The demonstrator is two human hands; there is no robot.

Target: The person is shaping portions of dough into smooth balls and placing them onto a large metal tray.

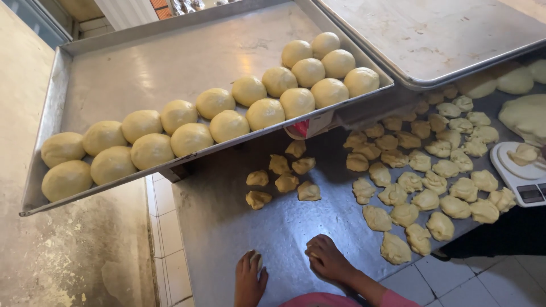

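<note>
At the bottom centre of the frame, the steel table (pixel 273 227) is offering bare surface between its near edge and the small cluster of dough pieces (pixel 281 182) above the hands. The left hand (pixel 249 278) is lying palm-down, cupping over a dough ball (pixel 257 260) peeking by its fingers. The right hand (pixel 327 258) is curling loosely just beside it; whether it is enclosing dough cannot be told. A tray (pixel 114 74) of rounded balls is overhanging the table's upper-left edge.
</note>
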